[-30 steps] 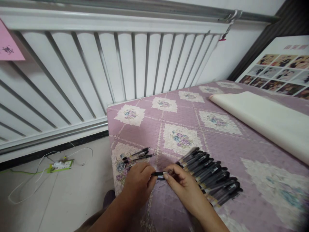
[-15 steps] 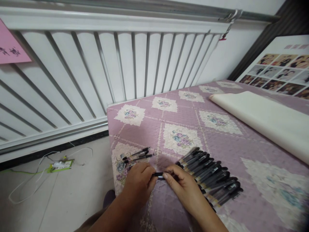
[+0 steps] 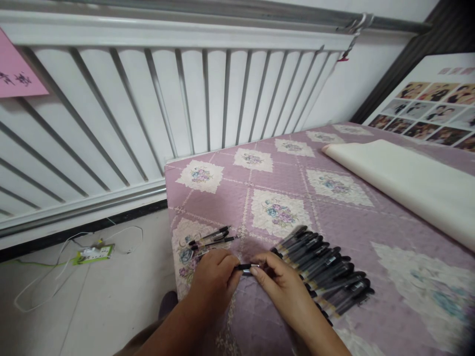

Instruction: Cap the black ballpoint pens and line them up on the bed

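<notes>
Both my hands hold one black pen (image 3: pixel 245 267) over the near edge of a purple quilted bedspread (image 3: pixel 334 217). My left hand (image 3: pixel 215 282) is closed round its left end. My right hand (image 3: pixel 284 287) pinches its right end with thumb and forefinger. Just right of my right hand lies a row of several black capped pens (image 3: pixel 326 274), side by side. A small group of pens (image 3: pixel 211 238) rests on the quilt beyond my left hand.
A rolled cream sheet (image 3: pixel 404 185) lies across the quilt at the right. A white radiator (image 3: pixel 148 113) runs along the wall behind. On the floor at left are a green power strip (image 3: pixel 92 253) and white cables. A photo board (image 3: pixel 434 106) leans at far right.
Hardly anything has moved. Both hands stay on the pen, with my right fingers shifting slightly along its end.
</notes>
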